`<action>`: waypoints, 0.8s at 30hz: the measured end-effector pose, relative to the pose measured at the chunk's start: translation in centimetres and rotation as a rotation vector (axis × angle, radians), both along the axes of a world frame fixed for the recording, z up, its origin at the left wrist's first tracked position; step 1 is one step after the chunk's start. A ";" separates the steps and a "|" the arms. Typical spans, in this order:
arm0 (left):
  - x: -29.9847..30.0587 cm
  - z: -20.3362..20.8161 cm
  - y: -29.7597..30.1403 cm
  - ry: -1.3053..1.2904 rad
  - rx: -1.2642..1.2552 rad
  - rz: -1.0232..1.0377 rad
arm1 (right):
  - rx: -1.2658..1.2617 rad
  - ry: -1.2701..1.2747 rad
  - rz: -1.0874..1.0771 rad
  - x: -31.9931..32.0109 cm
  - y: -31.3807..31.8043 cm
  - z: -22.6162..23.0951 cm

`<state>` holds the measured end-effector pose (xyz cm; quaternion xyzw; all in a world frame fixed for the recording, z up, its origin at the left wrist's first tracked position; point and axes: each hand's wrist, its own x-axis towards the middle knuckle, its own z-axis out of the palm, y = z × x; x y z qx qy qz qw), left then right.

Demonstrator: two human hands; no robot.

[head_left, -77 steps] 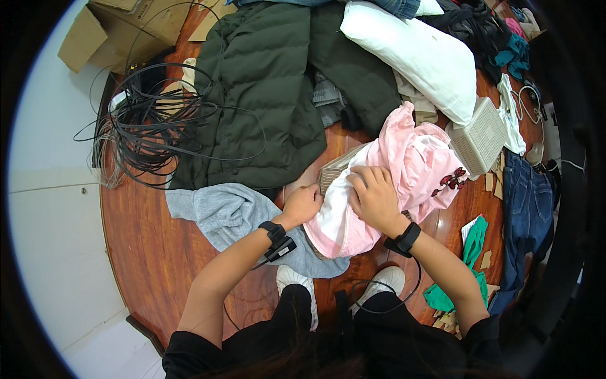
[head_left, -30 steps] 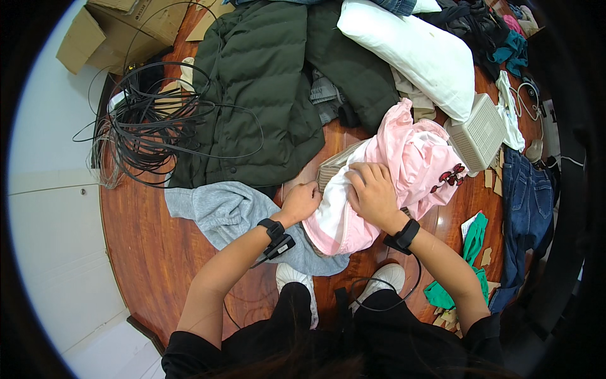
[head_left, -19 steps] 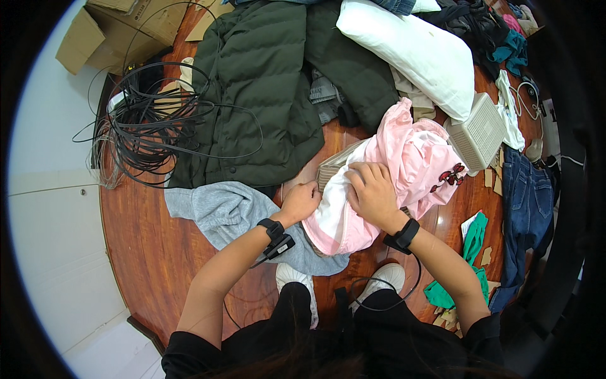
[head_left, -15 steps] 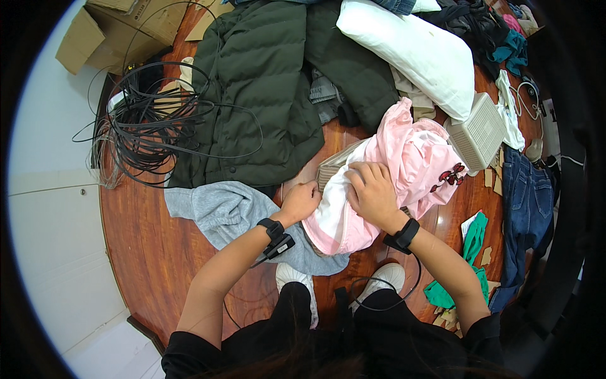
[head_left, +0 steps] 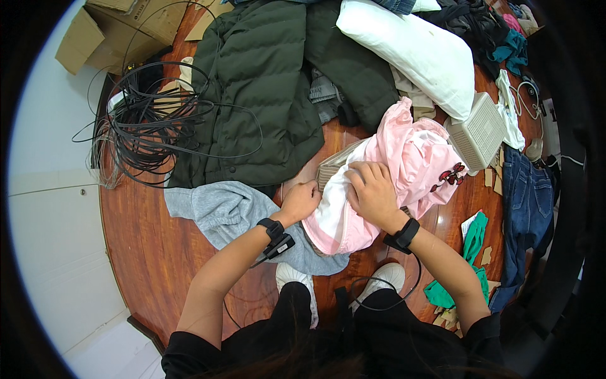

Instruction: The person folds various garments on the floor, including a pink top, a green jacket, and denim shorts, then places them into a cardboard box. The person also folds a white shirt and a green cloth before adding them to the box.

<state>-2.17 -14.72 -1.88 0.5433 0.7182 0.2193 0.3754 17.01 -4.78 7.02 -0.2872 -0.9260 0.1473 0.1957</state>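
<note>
A pink and white jacket [head_left: 413, 148] with a dark red patch lies bunched in front of me, its lining side partly showing. My left hand [head_left: 301, 202] is closed at the jacket's left edge, fingers curled, the tips hidden. On the white and pink part, my right hand [head_left: 374, 194] presses down with bent fingers gripping the cloth. A beige striped cloth [head_left: 329, 172] peeks out beside the jacket, between my hands. Under my left wrist and the jacket's lower edge spreads a grey garment [head_left: 221, 211].
A dark green padded jacket [head_left: 252, 95] lies beyond, with a black cable coil [head_left: 154, 120] to its left. A white pillow [head_left: 410, 54] and a beige perforated basket [head_left: 478, 132] sit at the upper right. Jeans [head_left: 525, 208] and a green cloth [head_left: 473, 252] lie rightward.
</note>
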 end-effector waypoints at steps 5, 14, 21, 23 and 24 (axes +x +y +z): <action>0.0 0.0 0.0 -0.002 0.000 0.001 | -0.006 0.009 -0.005 -0.1 0.0 0.0; 0.0 0.1 0.0 -0.010 0.002 -0.002 | -0.008 0.012 -0.005 0.0 0.0 -0.1; 0.0 0.1 0.0 -0.012 -0.001 0.002 | -0.002 0.008 -0.005 0.0 0.0 -0.1; 0.0 0.1 0.0 -0.017 -0.001 0.005 | -0.008 0.007 -0.004 0.0 0.0 0.0; 0.0 0.1 0.0 -0.019 -0.006 0.004 | -0.004 0.006 -0.002 0.0 0.0 0.0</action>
